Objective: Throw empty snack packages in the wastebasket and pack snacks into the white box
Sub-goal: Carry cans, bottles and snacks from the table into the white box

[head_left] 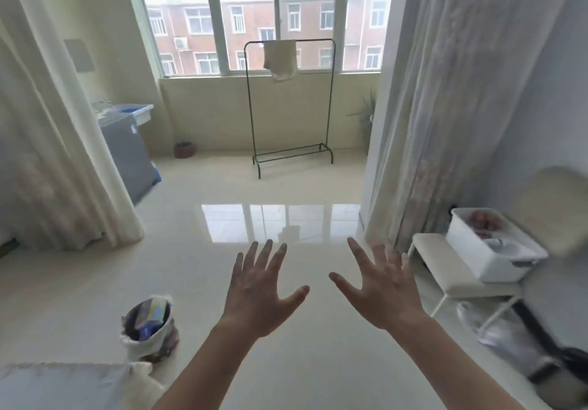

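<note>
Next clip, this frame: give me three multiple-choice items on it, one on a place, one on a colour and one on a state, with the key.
1. Where does the white box stand?
A. on the bare floor
B. on the white bench at the right
C. on the windowsill

2. What colour is the hanging cloth?
A. cream
B. red
C. black

3. The left hand and the right hand are:
A. both gripping a package
B. together lifting the box
C. both open, holding nothing

Key:
1 B: the box rests on the bench top.
2 A: the cloth is pale cream against the brick building outside.
3 C: the fingers of both hands are straight and spread, with nothing in them.
</note>
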The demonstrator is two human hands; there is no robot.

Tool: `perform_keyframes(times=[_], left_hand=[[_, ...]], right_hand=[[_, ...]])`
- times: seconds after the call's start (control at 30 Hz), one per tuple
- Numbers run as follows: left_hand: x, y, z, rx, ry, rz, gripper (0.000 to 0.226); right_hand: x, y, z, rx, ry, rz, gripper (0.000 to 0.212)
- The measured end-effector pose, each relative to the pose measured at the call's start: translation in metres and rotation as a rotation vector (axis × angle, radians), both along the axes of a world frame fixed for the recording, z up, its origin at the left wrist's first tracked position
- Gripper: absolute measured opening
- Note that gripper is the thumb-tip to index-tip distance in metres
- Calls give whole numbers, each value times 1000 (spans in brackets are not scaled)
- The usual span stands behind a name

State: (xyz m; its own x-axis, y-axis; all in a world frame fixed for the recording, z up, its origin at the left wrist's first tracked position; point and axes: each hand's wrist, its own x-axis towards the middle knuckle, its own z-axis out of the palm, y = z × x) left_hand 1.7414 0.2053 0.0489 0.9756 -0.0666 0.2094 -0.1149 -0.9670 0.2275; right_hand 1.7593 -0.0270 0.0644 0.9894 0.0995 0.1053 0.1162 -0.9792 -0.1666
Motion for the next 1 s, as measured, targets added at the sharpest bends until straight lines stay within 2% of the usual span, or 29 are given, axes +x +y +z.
perform_keyframes(times=[0.2,0.43,0.73,0.9,1.0], left_hand=[[61,-145,11,-38,-9,-221,94],[116,-261,26,-51,-44,-440,95],[213,-353,18,-73,-45,-638,99],[294,-393,15,-83,-57,-708,98],[336,-408,16,-82,-36,-751,97]], right_hand=[[15,-139,21,-45,-54,-210,96],[21,-247,32,-48,-69,-423,92],[60,-317,25,-47,-31,-631,98],[112,-346,16,-44,-10,-731,86],[144,-358,12,-71,9,-771,89]])
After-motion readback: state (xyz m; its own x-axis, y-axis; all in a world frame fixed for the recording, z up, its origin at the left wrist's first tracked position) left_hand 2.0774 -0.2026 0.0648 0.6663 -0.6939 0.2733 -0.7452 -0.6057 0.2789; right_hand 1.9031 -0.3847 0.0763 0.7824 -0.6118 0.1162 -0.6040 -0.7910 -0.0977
